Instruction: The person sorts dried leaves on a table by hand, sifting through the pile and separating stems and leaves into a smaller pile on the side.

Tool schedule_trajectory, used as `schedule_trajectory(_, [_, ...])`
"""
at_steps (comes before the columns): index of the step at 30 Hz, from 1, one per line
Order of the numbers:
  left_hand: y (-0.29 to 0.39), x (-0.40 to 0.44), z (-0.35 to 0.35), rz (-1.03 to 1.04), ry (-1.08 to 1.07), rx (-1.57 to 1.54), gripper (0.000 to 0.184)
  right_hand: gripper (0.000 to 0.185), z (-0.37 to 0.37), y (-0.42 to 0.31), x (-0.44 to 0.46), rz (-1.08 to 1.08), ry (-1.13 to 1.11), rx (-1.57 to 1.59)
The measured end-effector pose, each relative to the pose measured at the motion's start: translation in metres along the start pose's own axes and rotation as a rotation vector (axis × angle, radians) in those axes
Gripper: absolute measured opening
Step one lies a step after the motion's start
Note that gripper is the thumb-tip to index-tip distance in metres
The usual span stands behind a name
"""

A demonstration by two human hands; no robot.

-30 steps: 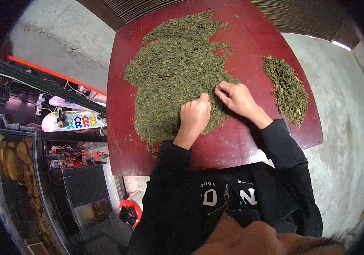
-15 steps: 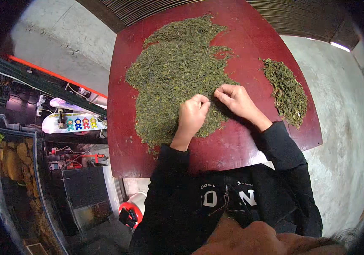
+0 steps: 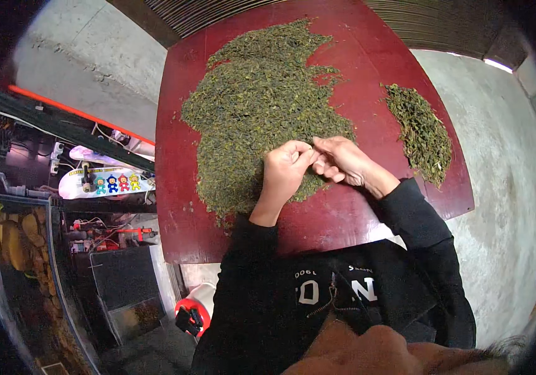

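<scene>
A broad layer of dried green leaves (image 3: pixel 249 106), resembling tea leaves, covers much of the red tabletop (image 3: pixel 368 62). Over its near right part, my left hand (image 3: pixel 285 172) is closed in a pinch. My right hand (image 3: pixel 348 164) meets it at the fingertips, its fingers curled in and its palm turned partly up. Whatever lies between the fingers is too small to make out. Off to the right, a smaller pile of leaves (image 3: pixel 419 134) lies apart from the large layer.
Left of the table are a skateboard deck (image 3: pixel 108 182) with cartoon figures, a glass tank (image 3: pixel 24 250) with stones, and a red bucket (image 3: pixel 200 312) holding dark objects. Slatted dark panels (image 3: pixel 449 25) border the far edge; concrete floor (image 3: pixel 505 187) lies to the right.
My right hand has moved left and turned its palm upward, closing the gap to my left hand. Its fingers now curl against the left fingertips. The leaf piles look the same.
</scene>
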State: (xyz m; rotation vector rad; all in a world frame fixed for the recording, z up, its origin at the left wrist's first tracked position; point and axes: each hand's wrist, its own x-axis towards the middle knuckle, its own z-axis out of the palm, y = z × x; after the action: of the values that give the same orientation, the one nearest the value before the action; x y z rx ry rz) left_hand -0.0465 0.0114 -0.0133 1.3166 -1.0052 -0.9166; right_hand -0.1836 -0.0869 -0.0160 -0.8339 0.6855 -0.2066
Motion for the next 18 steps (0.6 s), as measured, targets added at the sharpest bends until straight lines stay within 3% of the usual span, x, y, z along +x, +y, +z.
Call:
schedule_trajectory(3, [0.004,-0.003,0.003,0.028,-0.043,0.051,0.007,0.046,0.001,0.003,0.001,0.053,0.021,0.110])
schedule_trajectory(7, [0.008,-0.004,0.000,0.118,0.037,0.137,0.011,0.056,-0.016,0.015,0.018,0.017,-0.237,0.254])
schedule_trajectory(18, [-0.001,0.005,-0.024,0.052,0.149,0.091,0.026,0.074,-0.010,0.010,0.016,0.006,-0.372,0.349])
